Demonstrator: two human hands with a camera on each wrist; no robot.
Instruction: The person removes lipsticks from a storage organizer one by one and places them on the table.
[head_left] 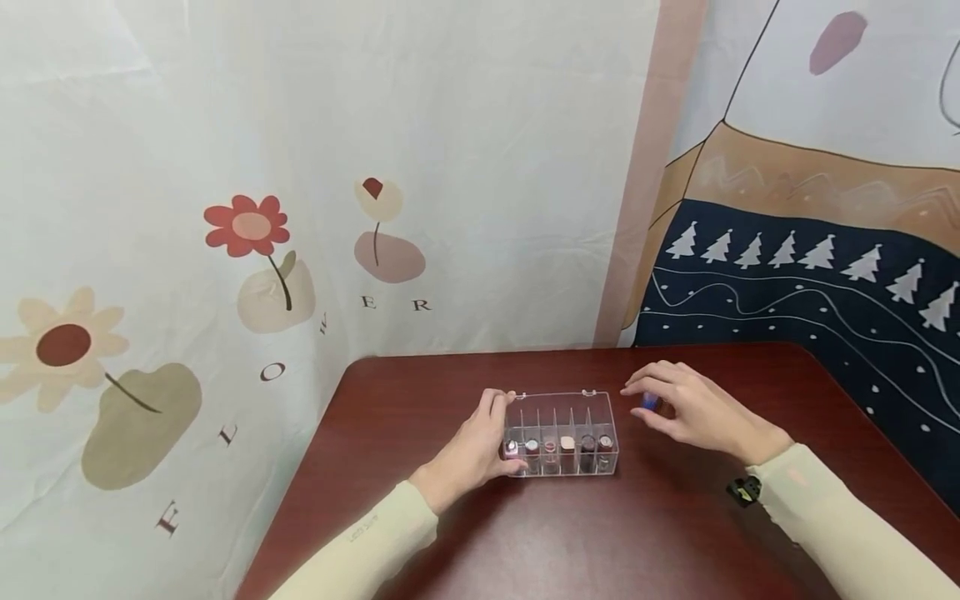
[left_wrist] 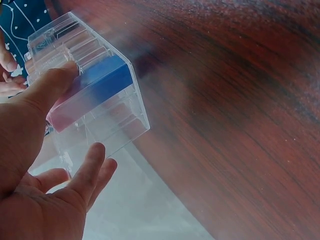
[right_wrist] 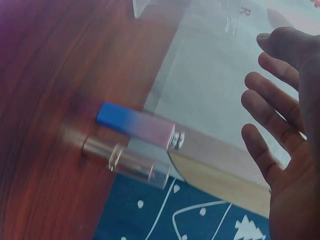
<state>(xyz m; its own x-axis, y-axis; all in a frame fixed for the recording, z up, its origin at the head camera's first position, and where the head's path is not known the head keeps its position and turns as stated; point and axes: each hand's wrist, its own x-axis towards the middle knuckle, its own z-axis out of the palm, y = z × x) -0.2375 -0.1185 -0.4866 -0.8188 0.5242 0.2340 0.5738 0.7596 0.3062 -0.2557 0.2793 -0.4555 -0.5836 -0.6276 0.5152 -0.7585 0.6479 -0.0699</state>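
A clear plastic lipstick organizer (head_left: 562, 402) with thin dividers stands on the table, several lipstick tubes upright in its front row. My left hand (head_left: 480, 433) holds it at its left end, thumb on the front and fingers toward the back. Under that thumb in the left wrist view, a blue-to-pink lipstick tube (left_wrist: 102, 82) shows through the wall. To the right of the organizer, my right hand (head_left: 686, 408) hovers with fingers spread. Two tubes stand upright just beyond its palm: a blue-to-pink lipstick (right_wrist: 135, 124) and a clear brownish lipstick (right_wrist: 132, 164); the hand is apart from both.
The dark red wooden table (head_left: 555, 542) reaches to the fabric backdrop (head_left: 480, 167) behind it. A navy backdrop with white trees (head_left: 787, 292) hangs along the right side. A small dark device (head_left: 744, 491) is strapped at my right wrist.
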